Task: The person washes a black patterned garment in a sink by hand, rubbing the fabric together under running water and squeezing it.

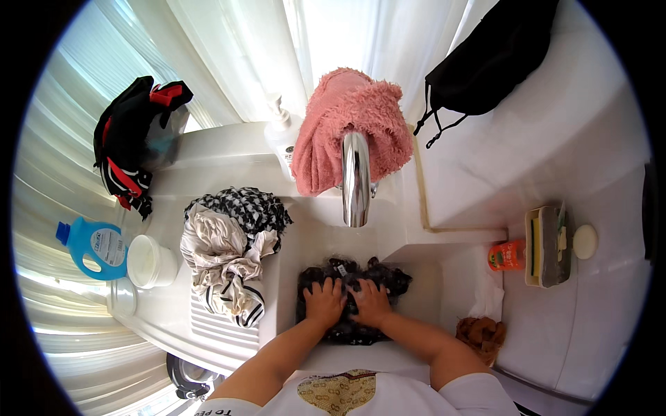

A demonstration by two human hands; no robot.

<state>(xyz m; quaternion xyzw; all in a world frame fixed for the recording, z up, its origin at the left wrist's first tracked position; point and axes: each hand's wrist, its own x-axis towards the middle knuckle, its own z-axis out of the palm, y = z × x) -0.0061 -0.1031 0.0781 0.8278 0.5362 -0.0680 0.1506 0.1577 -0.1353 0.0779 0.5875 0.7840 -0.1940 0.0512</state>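
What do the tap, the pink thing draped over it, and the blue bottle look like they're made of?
Tap: polished metal, likely chrome, with mirror-like reflections. Pink cloth: fluffy, shaggy textile, perhaps terry or chenille. Blue bottle: glossy moulded plastic, by its look.

- Dark garment (354, 277): black, crumpled and wet-looking, bunched low in the white sink (430, 277) below the tap, pressed flat under both hands, near edge hidden.

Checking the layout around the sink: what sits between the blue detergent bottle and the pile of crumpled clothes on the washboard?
In the head view, a white lidded tub stands between the blue detergent bottle and the crumpled clothes.
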